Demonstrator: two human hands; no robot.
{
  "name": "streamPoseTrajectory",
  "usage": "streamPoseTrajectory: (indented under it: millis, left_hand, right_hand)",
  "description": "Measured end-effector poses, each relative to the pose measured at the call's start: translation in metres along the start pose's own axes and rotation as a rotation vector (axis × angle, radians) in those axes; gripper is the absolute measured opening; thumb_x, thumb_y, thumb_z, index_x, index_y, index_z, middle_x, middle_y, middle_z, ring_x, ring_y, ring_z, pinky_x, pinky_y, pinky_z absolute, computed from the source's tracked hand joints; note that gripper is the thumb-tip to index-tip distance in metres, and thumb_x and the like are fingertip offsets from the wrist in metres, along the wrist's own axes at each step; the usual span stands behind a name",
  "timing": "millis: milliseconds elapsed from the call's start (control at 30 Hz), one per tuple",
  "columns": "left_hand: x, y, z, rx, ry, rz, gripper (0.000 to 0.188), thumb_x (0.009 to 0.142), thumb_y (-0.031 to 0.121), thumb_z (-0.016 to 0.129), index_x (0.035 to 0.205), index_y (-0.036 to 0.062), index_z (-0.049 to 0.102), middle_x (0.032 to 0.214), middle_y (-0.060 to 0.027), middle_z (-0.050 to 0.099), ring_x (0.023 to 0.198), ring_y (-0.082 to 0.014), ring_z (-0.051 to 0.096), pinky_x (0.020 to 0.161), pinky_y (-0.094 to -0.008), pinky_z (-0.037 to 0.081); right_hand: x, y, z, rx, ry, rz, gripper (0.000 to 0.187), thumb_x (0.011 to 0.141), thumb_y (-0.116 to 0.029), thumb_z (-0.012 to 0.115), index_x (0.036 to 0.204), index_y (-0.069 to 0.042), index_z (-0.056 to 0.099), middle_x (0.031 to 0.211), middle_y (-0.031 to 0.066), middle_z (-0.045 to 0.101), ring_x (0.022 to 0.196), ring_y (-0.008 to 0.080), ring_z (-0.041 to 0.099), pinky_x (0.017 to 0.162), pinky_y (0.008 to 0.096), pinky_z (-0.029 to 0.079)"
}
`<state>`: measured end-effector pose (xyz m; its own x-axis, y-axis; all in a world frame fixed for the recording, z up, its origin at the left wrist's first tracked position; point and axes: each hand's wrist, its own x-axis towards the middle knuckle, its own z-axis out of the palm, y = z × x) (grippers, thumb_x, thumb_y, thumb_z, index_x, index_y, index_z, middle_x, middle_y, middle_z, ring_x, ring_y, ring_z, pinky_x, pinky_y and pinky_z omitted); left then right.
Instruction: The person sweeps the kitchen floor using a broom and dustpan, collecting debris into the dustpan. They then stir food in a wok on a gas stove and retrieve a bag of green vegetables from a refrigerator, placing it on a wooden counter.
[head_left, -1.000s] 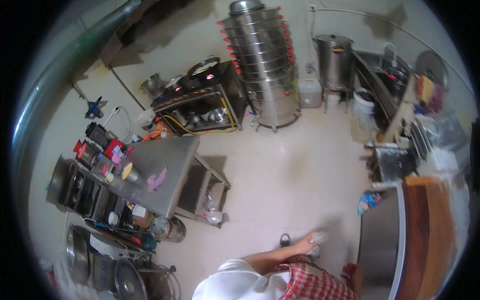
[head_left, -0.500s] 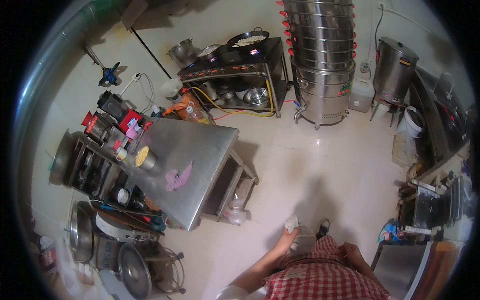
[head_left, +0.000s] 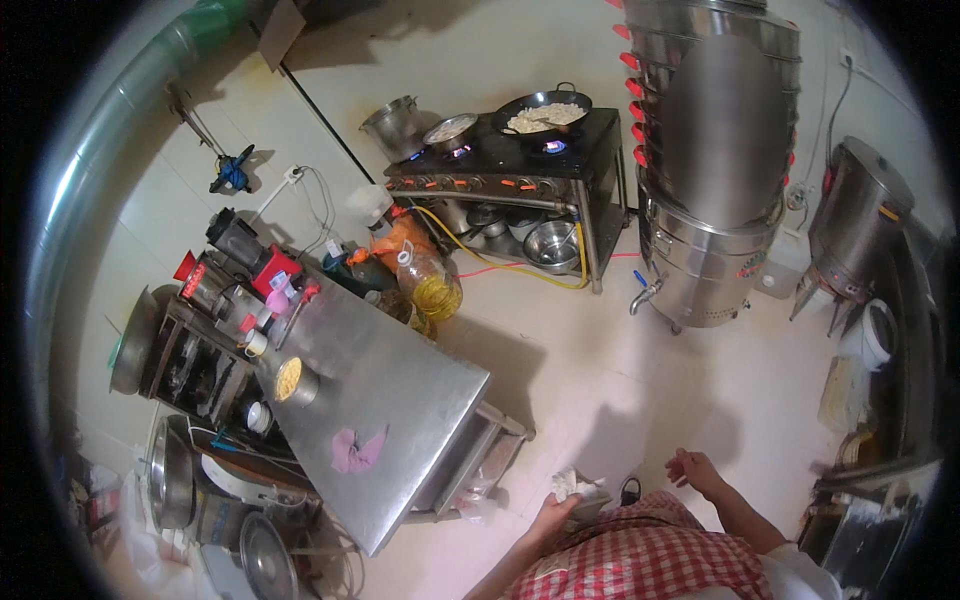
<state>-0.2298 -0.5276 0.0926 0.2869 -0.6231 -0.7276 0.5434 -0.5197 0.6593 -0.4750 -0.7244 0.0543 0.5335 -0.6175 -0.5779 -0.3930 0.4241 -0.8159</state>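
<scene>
Right hand (head_left: 699, 472) has swung clear of the apron (head_left: 640, 555), released and empty; left hand (head_left: 549, 518) grasps a pale cloth (head_left: 570, 485), right of the steel surface (head_left: 425, 400), best kept bunched against trailing.

Two hands (head_left: 550, 518) (head_left: 694, 470), one white cloth (head_left: 570, 485), one wok (head_left: 513, 107) (three burner flames (head_left: 554, 147)).

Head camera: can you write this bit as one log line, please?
left hand: holds white cloth | right hand: looks empty | wok: on stove | purple cloth: on metal table
</scene>
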Motion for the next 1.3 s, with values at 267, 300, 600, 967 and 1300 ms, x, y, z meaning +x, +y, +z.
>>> streamPoseTrajectory:
  millis: [267, 300, 600, 967, 1300]
  left_hand:
    - [0.092, 0.079, 0.023, -0.241, 0.036, 0.079, 0.039, 0.08, 0.005, 0.05, 0.118, 0.0006, 0.044, 0.101, -0.0118, 0.057, 0.089, -0.0244, 0.057, 0.077, -0.0351, 0.047]
    - [0.107, 0.092, 0.024, -0.194, 0.029, 0.087, 0.039, 0.08, 0.006, 0.05, 0.118, 0.0006, 0.044, 0.101, -0.0119, 0.057, 0.09, -0.024, 0.057, 0.077, -0.0347, 0.047]
    - [0.257, 0.271, 0.02, 0.152, -0.013, 0.13, 0.04, 0.08, 0.012, 0.053, 0.118, 0.002, 0.046, 0.101, -0.0105, 0.058, 0.089, -0.0201, 0.055, 0.076, -0.033, 0.046]
    - [0.348, 0.341, -0.061, -0.228, 0.157, 0.249, 0.038, 0.078, 0.011, 0.055, 0.115, 0.0054, 0.048, 0.095, -0.0075, 0.058, 0.085, -0.0197, 0.057, 0.069, -0.0326, 0.048]
    - [0.406, 0.375, -0.16, -0.232, 0.437, 0.23, 0.031, 0.074, 0.009, 0.056, 0.103, 0.0, 0.05, 0.087, -0.0105, 0.057, 0.077, -0.0227, 0.057, 0.064, -0.0355, 0.047]
  right_hand:
    - [0.133, -0.117, 0.018, -0.018, -0.309, -0.099, 0.037, 0.095, -0.029, 0.036, 0.101, 0.001, 0.056, 0.075, 0.012, 0.064, 0.067, 0.0183, 0.062, 0.062, 0.0297, 0.051]
    - [0.143, -0.126, 0.025, -0.06, -0.319, -0.1, 0.036, 0.095, -0.028, 0.037, 0.103, 0.001, 0.056, 0.076, 0.0122, 0.064, 0.067, 0.0184, 0.063, 0.062, 0.0296, 0.051]
    - [0.236, -0.217, -0.022, -0.123, -0.071, -0.024, 0.03, 0.093, -0.022, 0.043, 0.104, 0.003, 0.055, 0.08, 0.0131, 0.063, 0.067, 0.0193, 0.061, 0.061, 0.0303, 0.051]
    - [0.357, -0.425, -0.019, -0.442, 0.307, -0.535, 0.017, 0.091, -0.012, 0.046, 0.103, -0.002, 0.054, 0.094, 0.0052, 0.055, 0.075, 0.0115, 0.054, 0.061, 0.0235, 0.047]
    - [0.466, -0.631, 0.023, -1.137, 0.86, -1.024, 0.04, 0.08, -0.008, 0.057, 0.117, -0.001, 0.045, 0.123, 0.0183, 0.042, 0.109, 0.0345, 0.046, 0.093, 0.041, 0.037]
